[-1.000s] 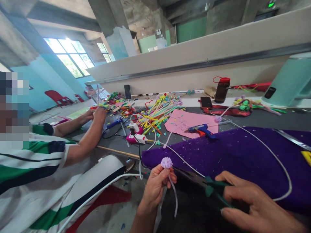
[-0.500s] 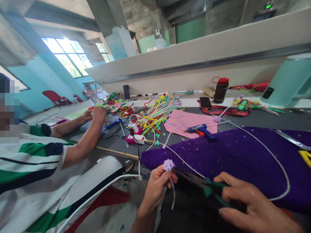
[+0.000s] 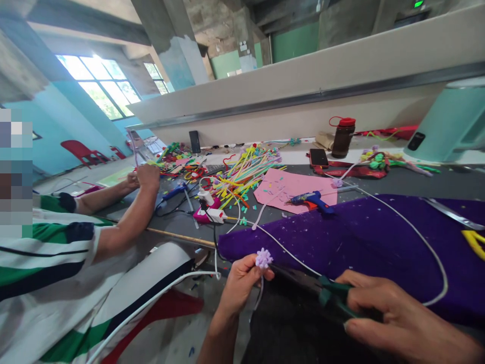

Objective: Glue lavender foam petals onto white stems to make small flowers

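In the head view, my left hand (image 3: 242, 283) pinches a small lilac fuzzy flower (image 3: 264, 258) just under its head. Its thin stem (image 3: 261, 292) hangs down below the fingers. To the right, my right hand (image 3: 394, 313) is wrapped around a dark green hand tool (image 3: 333, 293). The tool points toward the flower but stays apart from it; its exact kind is hard to make out against the dark clothing. A purple cloth (image 3: 318, 242) covers the table edge just beyond both hands.
A blue glue gun (image 3: 312, 199) rests on a pink sheet (image 3: 273, 187). Behind lie many coloured pipe cleaners (image 3: 242, 177) and a power strip (image 3: 208, 215). A white cable (image 3: 428, 247) crosses the cloth. At left, a co-worker's hands (image 3: 146, 177) work over the table.
The flower has turned so its head faces me more, and its stem now hangs closer beneath my left hand. My right hand keeps the green tool in nearly the same place.
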Available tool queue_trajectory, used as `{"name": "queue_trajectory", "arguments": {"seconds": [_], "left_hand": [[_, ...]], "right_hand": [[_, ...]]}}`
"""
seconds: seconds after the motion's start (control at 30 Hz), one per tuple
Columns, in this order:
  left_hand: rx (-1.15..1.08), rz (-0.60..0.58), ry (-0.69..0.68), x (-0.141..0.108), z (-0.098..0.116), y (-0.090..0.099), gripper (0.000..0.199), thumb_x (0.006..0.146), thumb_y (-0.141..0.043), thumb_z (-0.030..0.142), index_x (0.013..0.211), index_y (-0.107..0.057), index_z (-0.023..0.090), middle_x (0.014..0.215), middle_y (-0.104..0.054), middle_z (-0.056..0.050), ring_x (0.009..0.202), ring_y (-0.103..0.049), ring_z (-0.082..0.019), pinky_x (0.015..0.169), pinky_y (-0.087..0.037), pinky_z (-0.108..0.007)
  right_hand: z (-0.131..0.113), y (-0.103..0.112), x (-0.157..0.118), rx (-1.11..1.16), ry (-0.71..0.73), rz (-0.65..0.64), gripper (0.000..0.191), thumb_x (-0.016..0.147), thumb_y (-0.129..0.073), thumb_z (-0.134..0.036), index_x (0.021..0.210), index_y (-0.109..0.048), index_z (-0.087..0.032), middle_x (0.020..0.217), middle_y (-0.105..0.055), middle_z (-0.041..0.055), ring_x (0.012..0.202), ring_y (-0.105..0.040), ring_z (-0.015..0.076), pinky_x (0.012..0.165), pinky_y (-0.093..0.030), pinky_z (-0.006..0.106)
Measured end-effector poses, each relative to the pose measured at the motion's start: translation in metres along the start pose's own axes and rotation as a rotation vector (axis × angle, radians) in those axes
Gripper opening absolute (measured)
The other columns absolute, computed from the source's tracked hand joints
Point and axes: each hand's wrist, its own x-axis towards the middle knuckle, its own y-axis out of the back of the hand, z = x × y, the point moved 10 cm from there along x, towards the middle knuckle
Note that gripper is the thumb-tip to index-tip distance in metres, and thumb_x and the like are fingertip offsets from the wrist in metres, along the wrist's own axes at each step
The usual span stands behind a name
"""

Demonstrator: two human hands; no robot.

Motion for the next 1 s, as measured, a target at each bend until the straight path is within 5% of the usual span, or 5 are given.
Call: {"name": "queue_trajectory", "arguments": {"seconds": [0.37, 0.6, 0.77, 1.0], "left_hand": [[0.007, 0.003, -0.012, 0.002, 0.007, 0.002, 0.018, 0.072, -0.062, 0.031, 0.068, -0.067, 0.014, 0.057, -0.065, -0.004, 0.05, -0.049, -0.011, 0.048, -0.035, -0.02], [-0.428, 0.169, 0.085, 0.008, -0.01, 0.012, 0.018, 0.071, -0.064, 0.029, 0.079, -0.066, 0.013, 0.075, -0.063, -0.003, 0.051, -0.047, -0.007, 0.046, -0.035, -0.018], [-0.69, 0.094, 0.149, 0.009, -0.015, 0.002, 0.015, 0.07, -0.065, 0.026, 0.076, -0.063, 0.013, 0.067, -0.055, -0.002, 0.06, -0.049, -0.01, 0.04, -0.032, -0.015], [-0.762, 0.058, 0.176, 0.008, -0.019, -0.006, 0.015, 0.068, -0.067, 0.024, 0.074, -0.061, 0.012, 0.064, -0.054, -0.002, 0.056, -0.048, -0.009, 0.038, -0.032, -0.015]], "right_hand": [[0.0, 0.004, 0.005, -0.039, -0.037, -0.019, 0.023, 0.076, -0.055, -0.024, 0.057, -0.045, -0.017, 0.078, -0.053, -0.0018, 0.072, -0.053, 0.0122, 0.064, -0.042, 0.02], [0.002, 0.007, -0.002, -0.003, -0.013, 0.056, 0.016, 0.074, -0.055, -0.024, 0.059, -0.052, -0.019, 0.08, -0.057, -0.0005, 0.074, -0.056, 0.0153, 0.065, -0.044, 0.022], [0.008, 0.008, -0.003, -0.104, -0.01, 0.125, 0.012, 0.073, -0.057, -0.025, 0.062, -0.056, -0.02, 0.085, -0.058, 0.0005, 0.081, -0.058, 0.018, 0.064, -0.045, 0.02], [-0.004, 0.004, 0.008, -0.206, 0.053, 0.137, 0.013, 0.075, -0.055, -0.021, 0.062, -0.056, -0.019, 0.09, -0.058, 0.0003, 0.08, -0.058, 0.0155, 0.071, -0.046, 0.021]]}}
